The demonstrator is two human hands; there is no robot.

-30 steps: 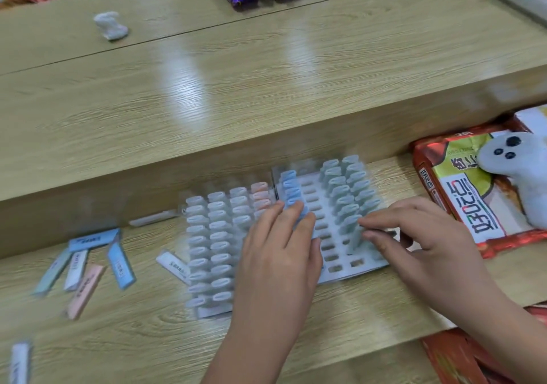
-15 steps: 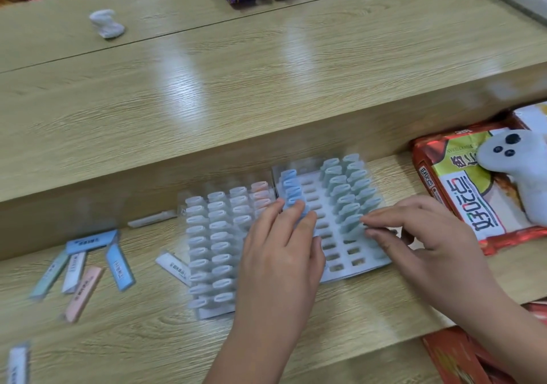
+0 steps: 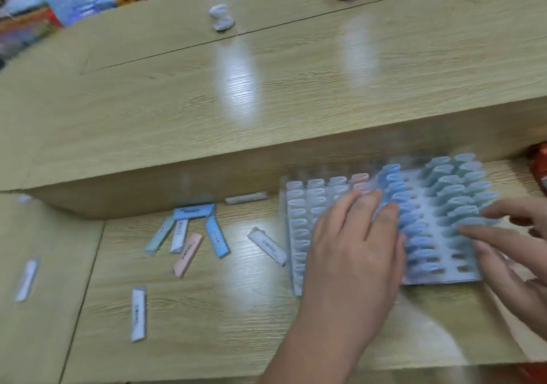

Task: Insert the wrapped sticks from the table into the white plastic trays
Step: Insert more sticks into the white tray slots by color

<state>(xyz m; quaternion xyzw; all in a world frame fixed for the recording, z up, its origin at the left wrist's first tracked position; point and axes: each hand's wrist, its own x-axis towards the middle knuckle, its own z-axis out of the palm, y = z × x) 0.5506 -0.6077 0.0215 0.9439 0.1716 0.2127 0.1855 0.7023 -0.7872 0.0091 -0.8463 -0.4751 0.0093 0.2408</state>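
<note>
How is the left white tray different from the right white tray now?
The left tray looks almost full of sticks; the right tray has a bare middle strip with empty slots. The left tray holds pale and a few pink sticks; the right tray holds blue ones. The left hand rests over the left tray; the right hand touches the right tray. Both lie flat, side by side.

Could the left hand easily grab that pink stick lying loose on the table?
Probably yes. The left hand rests flat on the trays, seemingly holding nothing, and the pink stick lies to its left on open table, with only other loose sticks nearby.
</note>
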